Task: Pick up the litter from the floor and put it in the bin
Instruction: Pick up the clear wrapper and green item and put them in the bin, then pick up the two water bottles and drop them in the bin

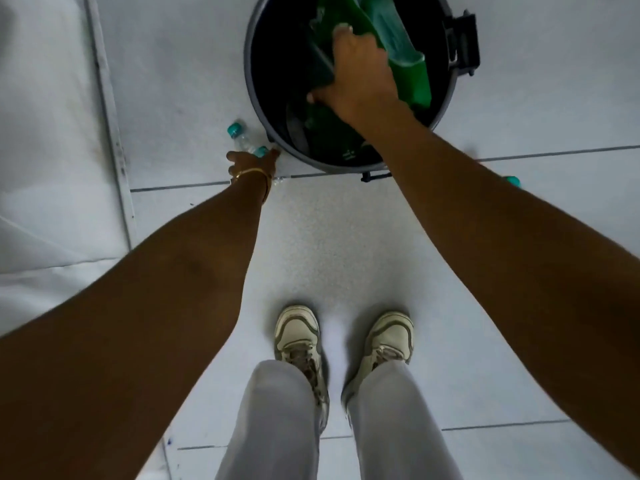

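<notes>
A round grey bin (256,109) with a dark inside stands on the floor ahead of me. My right hand (360,71) is over its opening, closed on green plastic litter (408,74) and a dark flat piece. Low at the bin's left edge, my left hand (251,162), with a gold bangle on the wrist, is wrapped around a clear plastic bottle with a teal cap (260,151). A second clear bottle with a teal cap (237,131) lies on the floor just beyond it. More green litter (332,133) lies inside the bin.
The bin's black hinge and lid bracket (464,39) stick out at its right. A teal cap of another bottle (512,181) peeks from behind my right forearm. My two pale shoes (298,337) stand on the white tiles. White fabric (45,133) covers the left.
</notes>
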